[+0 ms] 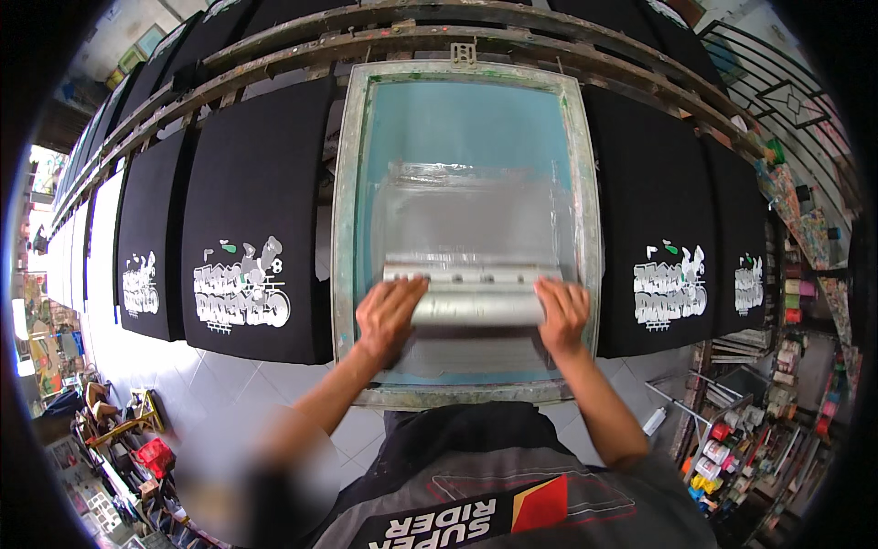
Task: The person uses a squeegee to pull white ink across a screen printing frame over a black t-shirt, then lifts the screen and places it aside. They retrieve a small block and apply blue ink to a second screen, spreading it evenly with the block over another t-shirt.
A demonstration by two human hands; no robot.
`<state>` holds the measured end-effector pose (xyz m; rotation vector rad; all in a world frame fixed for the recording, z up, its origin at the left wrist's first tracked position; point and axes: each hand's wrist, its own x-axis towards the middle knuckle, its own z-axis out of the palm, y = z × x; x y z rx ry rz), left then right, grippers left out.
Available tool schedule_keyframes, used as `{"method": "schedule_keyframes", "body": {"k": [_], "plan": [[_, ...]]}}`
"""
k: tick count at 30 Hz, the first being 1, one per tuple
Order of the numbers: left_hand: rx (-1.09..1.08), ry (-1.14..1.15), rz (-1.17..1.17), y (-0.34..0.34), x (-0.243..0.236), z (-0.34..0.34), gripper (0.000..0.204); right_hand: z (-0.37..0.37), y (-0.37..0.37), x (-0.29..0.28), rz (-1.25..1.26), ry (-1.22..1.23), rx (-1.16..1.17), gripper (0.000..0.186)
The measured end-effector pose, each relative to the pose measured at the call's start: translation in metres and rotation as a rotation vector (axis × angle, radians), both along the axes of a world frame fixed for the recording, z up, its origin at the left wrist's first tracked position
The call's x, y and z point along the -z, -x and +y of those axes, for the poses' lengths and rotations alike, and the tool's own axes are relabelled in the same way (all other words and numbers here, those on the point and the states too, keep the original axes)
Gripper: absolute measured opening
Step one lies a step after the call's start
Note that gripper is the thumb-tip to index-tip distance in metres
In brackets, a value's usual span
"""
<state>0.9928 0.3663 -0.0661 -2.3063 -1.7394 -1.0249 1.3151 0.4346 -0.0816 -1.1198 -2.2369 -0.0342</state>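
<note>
We judge uneven pressure the main risk: should the left grip (391, 316) bear down harder than the right grip (563, 313), the squeegee (476, 309) could skew and leave the grey ink (457, 215) patchy on the mesh (457, 114). A sideways shove might also nudge the frame (350, 201) out of line. We note both grips closed, fingers curled over the squeegee's two ends; the thumbs we cannot make out. The squeegee lies crosswise between the grips, over the near half of the mesh. Blur hides whether its edge touches.
</note>
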Motion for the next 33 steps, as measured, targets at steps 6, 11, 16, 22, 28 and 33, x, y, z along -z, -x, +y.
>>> {"method": "schedule_keyframes", "body": {"k": [6,11,16,22,28,33], "plan": [[-0.069,0.481,0.151,0.043,-0.048,0.132,0.045,0.133,0.013,-0.065,-0.234,0.249,-0.149,0.031],[-0.047,0.720,0.215,0.034,-0.106,0.095,0.048,0.095,0.004,-0.112,-0.327,0.444,-0.128,0.028],[0.114,0.497,-0.004,0.006,-0.056,-0.091,0.053,-0.082,-0.028,-0.081,-0.264,0.332,-0.145,0.030],[0.047,0.310,-0.037,-0.027,-0.035,-0.150,0.050,-0.148,-0.039,-0.034,-0.133,0.177,0.011,0.017],[0.012,0.138,-0.036,-0.017,-0.008,-0.074,0.048,-0.070,-0.021,-0.017,-0.054,0.111,-0.002,0.021],[0.003,0.117,-0.009,0.007,-0.005,0.029,0.054,0.040,0.002,-0.011,-0.025,0.043,-0.028,0.028]]}}
